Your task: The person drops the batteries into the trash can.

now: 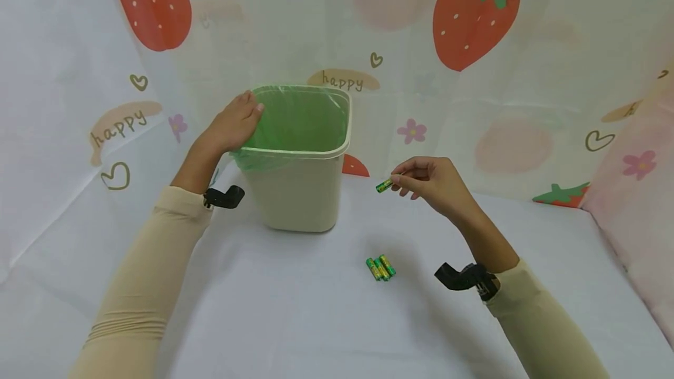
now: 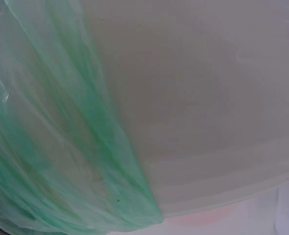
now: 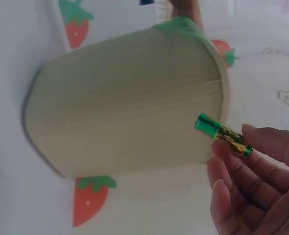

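Observation:
A beige trash can (image 1: 300,192) stands upright on the white surface, lined with a thin green plastic bag (image 1: 302,119). My left hand (image 1: 235,121) holds its left rim over the bag; some of those fingers are hidden. In the left wrist view the folded-over bag (image 2: 85,127) hangs against the can's pale outer wall (image 2: 208,98). To the right of the can, my right hand (image 1: 429,183) pinches a green and gold battery (image 1: 385,185) between thumb and fingers, held up off the surface. Several like batteries (image 1: 380,269) lie side by side below that hand.
The white cloth surface (image 1: 295,309) runs up to a backdrop (image 1: 400,92) printed with strawberries, flowers and hearts, close behind the can. A pink side cloth (image 1: 637,215) rises at the right. Black wrist straps (image 1: 463,276) sit on both forearms.

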Demonstrator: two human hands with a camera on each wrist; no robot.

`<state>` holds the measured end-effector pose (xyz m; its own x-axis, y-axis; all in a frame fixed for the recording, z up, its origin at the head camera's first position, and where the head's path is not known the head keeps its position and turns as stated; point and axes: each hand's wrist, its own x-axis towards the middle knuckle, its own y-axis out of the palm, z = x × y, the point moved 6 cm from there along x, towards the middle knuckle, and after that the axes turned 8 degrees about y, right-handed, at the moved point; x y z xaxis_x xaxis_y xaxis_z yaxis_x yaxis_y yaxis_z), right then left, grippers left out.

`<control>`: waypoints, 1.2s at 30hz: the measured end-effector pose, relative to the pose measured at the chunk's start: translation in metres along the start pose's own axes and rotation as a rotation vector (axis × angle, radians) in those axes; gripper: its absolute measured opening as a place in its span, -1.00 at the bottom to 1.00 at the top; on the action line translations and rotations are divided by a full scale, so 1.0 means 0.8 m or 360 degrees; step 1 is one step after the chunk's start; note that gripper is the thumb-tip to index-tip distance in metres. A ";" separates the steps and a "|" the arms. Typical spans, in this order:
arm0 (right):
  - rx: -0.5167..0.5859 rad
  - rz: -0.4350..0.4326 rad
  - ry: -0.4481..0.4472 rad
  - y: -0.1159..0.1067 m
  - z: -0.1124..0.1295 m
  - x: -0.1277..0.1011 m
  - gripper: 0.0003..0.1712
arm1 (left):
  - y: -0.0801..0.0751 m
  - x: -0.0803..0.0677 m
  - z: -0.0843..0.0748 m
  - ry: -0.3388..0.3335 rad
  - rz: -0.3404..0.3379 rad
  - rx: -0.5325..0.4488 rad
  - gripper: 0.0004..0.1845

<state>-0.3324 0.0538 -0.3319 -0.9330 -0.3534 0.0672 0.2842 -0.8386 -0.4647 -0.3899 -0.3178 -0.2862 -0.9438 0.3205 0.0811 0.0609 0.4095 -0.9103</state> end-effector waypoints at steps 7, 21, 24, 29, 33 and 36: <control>0.0028 -0.0101 -0.0130 -0.018 0.040 0.015 -0.72 | -0.006 0.001 -0.003 0.0007 0.0012 0.0014 -0.28; 0.0001 -0.0140 -0.0235 -0.027 0.115 0.039 -0.71 | 0.002 -0.002 -0.001 0.0015 0.0009 -0.0007 -0.28; 0.0004 -0.0129 -0.0226 -0.025 0.127 0.048 -0.71 | 0.002 -0.002 0.000 0.0027 0.0002 0.0003 -0.29; 0.0028 -0.0079 -0.0207 -0.016 0.139 0.066 -0.72 | 0.003 0.000 0.000 0.0028 0.0008 0.0003 -0.29; 0.0017 -0.0038 -0.0207 -0.006 0.150 0.081 -0.74 | 0.000 0.000 -0.001 0.0031 0.0011 0.0010 -0.28; -0.0013 -0.0009 -0.0191 0.004 0.153 0.092 -0.77 | 0.002 0.000 -0.001 0.0042 -0.0004 0.0007 -0.29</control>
<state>-0.3730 -0.0258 -0.2205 -0.9013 -0.3962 0.1751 0.2767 -0.8376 -0.4710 -0.3897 -0.3161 -0.2871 -0.9351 0.3417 0.0941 0.0567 0.4065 -0.9119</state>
